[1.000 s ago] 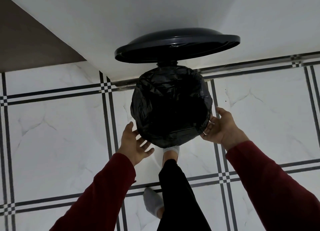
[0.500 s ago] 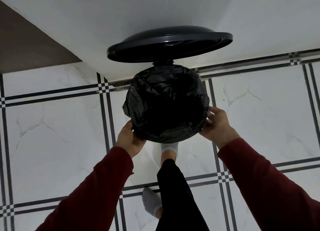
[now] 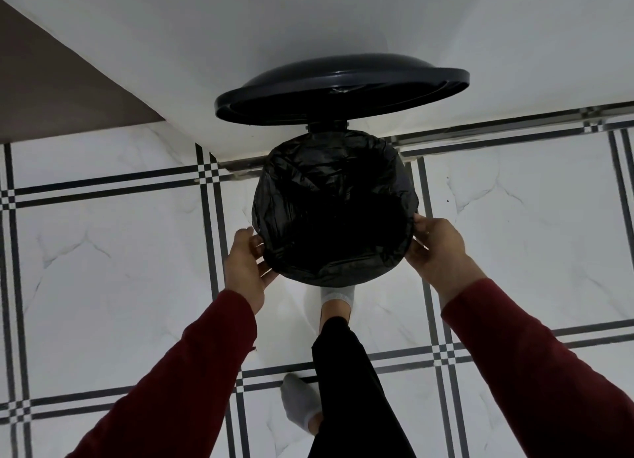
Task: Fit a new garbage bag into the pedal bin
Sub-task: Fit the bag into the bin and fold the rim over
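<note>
Both hands' grips now higher: left hand (image 3: 245, 268) and right hand (image 3: 437, 251) fingers grasping garbage bag (image 3: 308, 189) rim edges.

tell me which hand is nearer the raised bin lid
Right. The right hand holds the bag's right edge, closer under the lid; the left hand grips the bag's lower-left edge, farther away.

black bag (image 3: 329, 196) lining bin, lid (image 3: 339, 90) raised
</note>
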The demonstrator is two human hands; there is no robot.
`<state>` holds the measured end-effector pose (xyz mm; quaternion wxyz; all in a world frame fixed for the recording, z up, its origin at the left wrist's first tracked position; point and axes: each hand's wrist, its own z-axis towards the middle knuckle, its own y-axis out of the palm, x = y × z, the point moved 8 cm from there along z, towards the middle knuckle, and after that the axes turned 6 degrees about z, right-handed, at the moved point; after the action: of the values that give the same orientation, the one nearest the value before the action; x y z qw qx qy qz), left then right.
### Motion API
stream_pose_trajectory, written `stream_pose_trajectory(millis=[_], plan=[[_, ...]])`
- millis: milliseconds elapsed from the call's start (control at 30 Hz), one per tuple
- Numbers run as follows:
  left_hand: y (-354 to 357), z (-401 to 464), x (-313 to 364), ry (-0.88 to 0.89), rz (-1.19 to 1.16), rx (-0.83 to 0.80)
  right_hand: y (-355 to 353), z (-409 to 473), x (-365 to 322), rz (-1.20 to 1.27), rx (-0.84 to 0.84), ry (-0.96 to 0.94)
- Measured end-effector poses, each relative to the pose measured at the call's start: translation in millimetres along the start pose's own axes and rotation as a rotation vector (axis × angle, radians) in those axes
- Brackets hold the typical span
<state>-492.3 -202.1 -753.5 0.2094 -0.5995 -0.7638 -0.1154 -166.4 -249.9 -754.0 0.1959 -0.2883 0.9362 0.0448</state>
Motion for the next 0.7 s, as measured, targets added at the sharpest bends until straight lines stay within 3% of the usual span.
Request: stream_pose_trajectory(millis=[333, 700], plan=[[2.0, 9.4, -0.3, -0.048, -0.031, -0.041, 7.9, 8.2, -8.9, 0.033, -0.03, 0.085], [-9.1, 11.8, 4.5, 0.064, 0.106, -0.019, 2.4, 3.5, -8.2, -0.015, 0.006, 0.09]])
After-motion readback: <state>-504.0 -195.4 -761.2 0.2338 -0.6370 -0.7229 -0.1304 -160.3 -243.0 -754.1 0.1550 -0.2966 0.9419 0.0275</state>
